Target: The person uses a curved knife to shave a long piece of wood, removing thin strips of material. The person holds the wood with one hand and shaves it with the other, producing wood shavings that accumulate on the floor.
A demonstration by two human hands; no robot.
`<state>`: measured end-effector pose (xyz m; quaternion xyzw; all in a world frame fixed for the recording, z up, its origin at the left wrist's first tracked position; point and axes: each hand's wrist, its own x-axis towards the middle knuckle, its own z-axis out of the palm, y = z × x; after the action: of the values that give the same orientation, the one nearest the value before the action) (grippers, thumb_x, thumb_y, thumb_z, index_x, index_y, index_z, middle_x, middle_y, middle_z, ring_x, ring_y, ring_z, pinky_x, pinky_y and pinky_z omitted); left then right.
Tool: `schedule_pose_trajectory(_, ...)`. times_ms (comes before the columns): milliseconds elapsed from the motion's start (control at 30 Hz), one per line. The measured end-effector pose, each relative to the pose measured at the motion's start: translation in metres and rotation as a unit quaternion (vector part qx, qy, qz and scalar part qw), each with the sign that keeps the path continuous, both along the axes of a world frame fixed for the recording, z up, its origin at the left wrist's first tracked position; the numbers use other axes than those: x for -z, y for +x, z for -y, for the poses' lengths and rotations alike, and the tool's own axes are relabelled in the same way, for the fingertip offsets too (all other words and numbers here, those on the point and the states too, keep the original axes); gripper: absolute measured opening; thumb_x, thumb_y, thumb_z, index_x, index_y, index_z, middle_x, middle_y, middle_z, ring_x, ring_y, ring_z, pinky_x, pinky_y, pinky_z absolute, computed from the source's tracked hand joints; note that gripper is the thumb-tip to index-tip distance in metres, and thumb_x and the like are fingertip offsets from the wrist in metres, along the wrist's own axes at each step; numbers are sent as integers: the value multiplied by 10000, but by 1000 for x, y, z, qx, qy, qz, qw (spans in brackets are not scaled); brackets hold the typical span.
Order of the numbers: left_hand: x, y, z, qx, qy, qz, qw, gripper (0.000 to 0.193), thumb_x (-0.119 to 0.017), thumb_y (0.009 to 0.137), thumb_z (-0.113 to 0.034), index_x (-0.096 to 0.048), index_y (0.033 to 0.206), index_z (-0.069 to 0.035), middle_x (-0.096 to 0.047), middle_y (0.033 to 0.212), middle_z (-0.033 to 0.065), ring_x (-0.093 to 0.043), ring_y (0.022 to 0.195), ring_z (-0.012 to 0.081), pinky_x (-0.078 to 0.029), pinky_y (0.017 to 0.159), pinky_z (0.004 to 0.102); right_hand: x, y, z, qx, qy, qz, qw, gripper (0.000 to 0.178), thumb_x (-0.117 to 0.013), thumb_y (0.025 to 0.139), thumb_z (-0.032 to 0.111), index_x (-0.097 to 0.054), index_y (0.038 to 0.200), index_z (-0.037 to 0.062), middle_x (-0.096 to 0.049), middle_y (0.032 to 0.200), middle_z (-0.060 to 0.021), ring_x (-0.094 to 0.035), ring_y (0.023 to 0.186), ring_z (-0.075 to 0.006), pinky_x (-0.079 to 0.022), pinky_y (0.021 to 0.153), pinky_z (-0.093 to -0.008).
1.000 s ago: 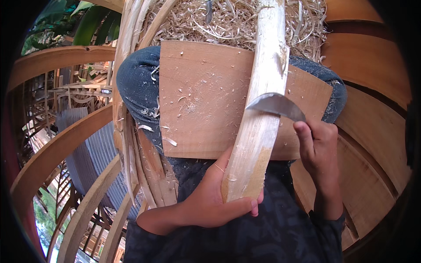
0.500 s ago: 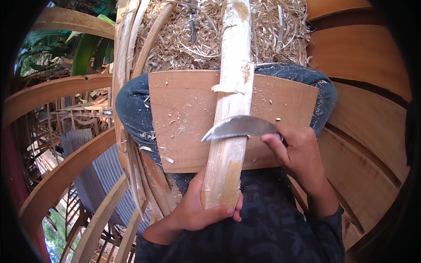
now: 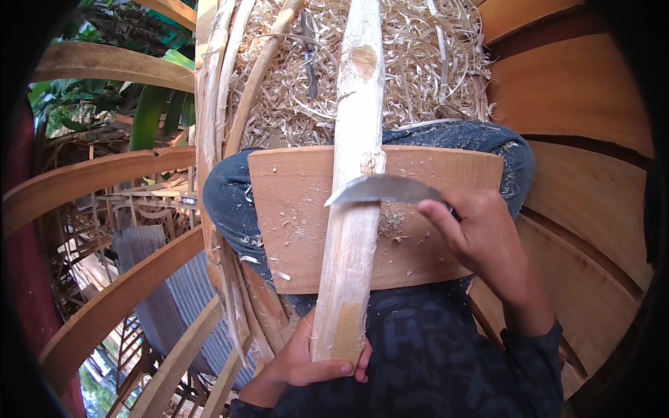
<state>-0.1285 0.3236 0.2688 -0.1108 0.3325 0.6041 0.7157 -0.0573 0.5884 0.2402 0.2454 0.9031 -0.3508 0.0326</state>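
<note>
A long, pale strip of wood (image 3: 346, 258) runs away from me across a flat brown board (image 3: 286, 223) on my lap. My left hand (image 3: 313, 359) wraps round its near end, with the thumb across the face. In my right hand (image 3: 481, 233) is a knife with a curved steel blade (image 3: 383, 188); its handle is mostly hidden in the closed fingers. The blade lies crosswise over the strip, near the middle of the board, its tip just past the strip's left edge. Small shavings and crumbs are scattered on the board.
A thick heap of curled shavings (image 3: 279, 118) covers the floor beyond my knees. A dark, narrow tool (image 3: 310, 66) rests in it. Long wooden strips (image 3: 216, 83) lie along my left, beside an open slatted railing (image 3: 104, 171). Wide wooden planks (image 3: 564, 90) form the right side.
The strip has slid toward me and a little left with my left hand. The blade now crosses it farther up its length, and the curl that stood on the strip has gone.
</note>
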Motion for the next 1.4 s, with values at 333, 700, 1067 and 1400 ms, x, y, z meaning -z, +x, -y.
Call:
schedule_pose_trajectory(333,-1,-1,7,24,-3,-5,1000,684,-667,763,-50,-255,1308,-28,-562,890,166,-602,789,215,-536,715,384,-13,7,31,-112,-45,-50,991,522,-606,844,460,-587,602,-2,-544,539,-206,-571,501,-373,-445,471,-434)
schedule_pose_trajectory(700,5,4,9,10,-2,-52,999,697,-654,787,-46,-234,1344,-30,-571,900,158,-607,774,200,-529,711,346,-11,-7,20,-74,-41,61,994,510,-611,842,456,-569,601,9,-546,540,-208,-575,529,-386,-449,489,-440)
schedule_pose_trajectory(1067,13,1,7,-14,13,-49,999,716,-652,792,-49,-217,1360,-38,-569,895,159,-603,768,187,-528,705,334,-5,-5,25,-15,-36,71,997,488,-638,825,439,-562,606,9,-544,537,-193,-576,512,-373,-446,471,-421)
schedule_pose_trajectory(1400,6,-1,10,6,45,-5,999,776,-649,794,-42,-164,1400,-41,-563,920,158,-604,804,183,-526,710,332,-4,-5,14,17,-14,44,999,485,-631,853,397,-550,599,-9,-519,537,-198,-554,483,-353,-409,456,-395)
